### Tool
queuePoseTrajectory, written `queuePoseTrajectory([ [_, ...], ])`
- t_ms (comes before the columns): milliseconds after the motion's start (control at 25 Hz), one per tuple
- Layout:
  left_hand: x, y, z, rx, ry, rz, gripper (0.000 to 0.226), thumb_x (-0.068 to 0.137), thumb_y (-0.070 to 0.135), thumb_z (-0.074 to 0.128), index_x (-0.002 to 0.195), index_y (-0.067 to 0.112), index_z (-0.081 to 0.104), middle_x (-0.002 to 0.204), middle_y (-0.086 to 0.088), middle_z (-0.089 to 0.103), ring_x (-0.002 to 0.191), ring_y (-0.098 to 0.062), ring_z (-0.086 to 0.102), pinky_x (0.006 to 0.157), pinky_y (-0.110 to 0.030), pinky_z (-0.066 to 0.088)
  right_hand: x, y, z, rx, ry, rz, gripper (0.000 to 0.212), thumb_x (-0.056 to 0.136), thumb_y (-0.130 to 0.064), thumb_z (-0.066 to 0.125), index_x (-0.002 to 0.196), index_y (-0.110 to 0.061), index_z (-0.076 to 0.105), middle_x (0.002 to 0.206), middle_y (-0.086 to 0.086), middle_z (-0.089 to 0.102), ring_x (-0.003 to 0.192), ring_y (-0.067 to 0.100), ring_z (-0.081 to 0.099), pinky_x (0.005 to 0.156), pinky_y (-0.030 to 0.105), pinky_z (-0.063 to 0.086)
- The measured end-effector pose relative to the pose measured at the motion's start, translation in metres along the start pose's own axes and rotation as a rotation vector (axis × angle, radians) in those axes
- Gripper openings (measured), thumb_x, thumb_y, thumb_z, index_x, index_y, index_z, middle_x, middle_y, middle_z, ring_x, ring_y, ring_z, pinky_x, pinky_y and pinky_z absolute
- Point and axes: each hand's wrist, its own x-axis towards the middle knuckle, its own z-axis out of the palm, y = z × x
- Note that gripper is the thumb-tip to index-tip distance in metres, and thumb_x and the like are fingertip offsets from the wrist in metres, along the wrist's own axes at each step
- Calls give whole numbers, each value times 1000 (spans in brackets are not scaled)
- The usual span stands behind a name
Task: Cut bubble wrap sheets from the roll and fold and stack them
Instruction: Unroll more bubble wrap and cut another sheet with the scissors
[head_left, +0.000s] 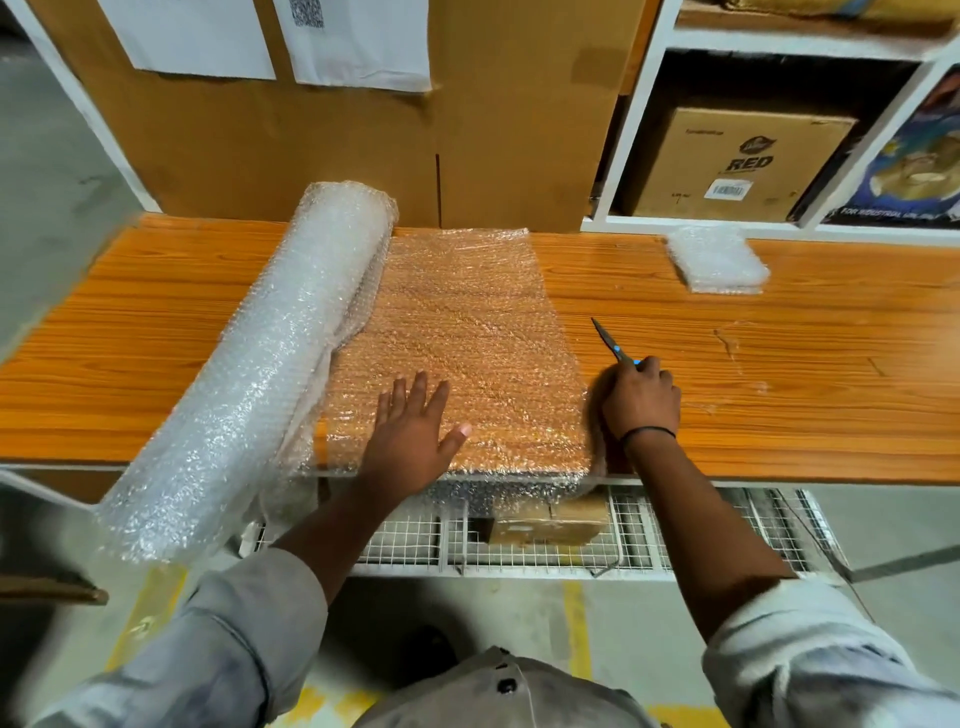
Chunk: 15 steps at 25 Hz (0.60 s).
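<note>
Bubble wrap roll (270, 364) laid diagonally across the left part of the wooden table (779, 364), far end near the rear edge, near end overhanging the front edge. Unrolled sheet (467, 322) still joined to the roll, spread flat to its right from the rear edge to the front edge, with its near margin draped over the front edge. Left hand (410, 441) palm down on the sheet near the front edge, fingers straight and spread, gripping nothing. Right hand (641, 400) on the table just beside the sheet's right edge, fingers curled round the handles of the scissors (610, 343); blades together, tips pointing away toward the rear edge, clear of the sheet. Black band (649, 431) round the right wrist. Stack of folded bubble wrap sheets (717, 260) near the rear edge, well to the right of the spread sheet. Cardboard panel (363, 145) upright behind the rear edge; printed cardboard box (737, 161) in the white shelving at the rear right. Wire mesh rack (571, 540) below the front edge.
</note>
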Motion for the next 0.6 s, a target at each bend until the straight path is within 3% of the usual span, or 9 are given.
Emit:
queuePoseTrajectory([
  [200,-36,32,10,-17,-13,82,85,97,77,19,164,29,-3,168,-7,-15,156,-34,-16,125,-52,-11,-13,26,-13,51,-7,-20,39,104,-18,50,142,-10,55,120,26,59,106,46,62,86,51,52],
  [400,-62,46,12,210,-27,153,117,83,89,40,161,25,-20,167,-9,-24,154,-34,-20,126,-53,-8,-16,30,-38,125,-203,22,39,103,-21,55,136,-2,50,129,26,61,114,46,62,81,47,52],
  [520,-71,48,18,291,-27,54,122,89,66,60,157,21,-30,164,-15,-29,152,-41,-22,127,-55,-4,-30,31,-43,302,-235,14,40,98,-26,65,127,0,56,124,24,66,112,42,64,83,42,52],
  [600,-76,51,21,300,25,-6,112,96,35,62,156,20,-30,165,-17,-24,153,-43,-17,127,-55,-3,-47,28,-38,615,-241,40,35,94,-23,70,122,-4,61,114,21,70,100,38,69,84,45,59],
])
